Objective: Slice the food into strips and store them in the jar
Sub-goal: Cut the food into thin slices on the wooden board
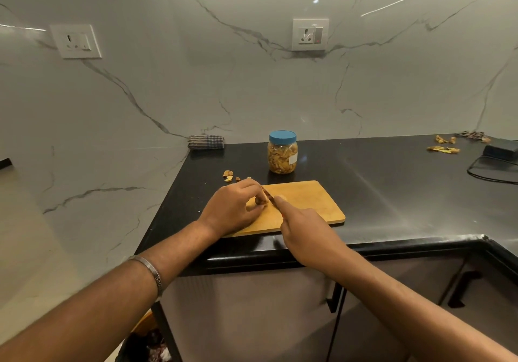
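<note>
Here my left grip (234, 207) pinches the food (259, 201) on the board (314, 202); my right grip (304, 223) wraps the knife (268, 194) (blade slanting away-left); lidded jar (282, 152) stands behind.

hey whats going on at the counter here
A person is slicing food on a wooden cutting board. The left hand pins a small brown piece to the board while the right hand works a knife beside it. Behind the board stands a jar with its blue lid on, already mostly full of strips. A few scraps lie to the left of the jar.
</note>
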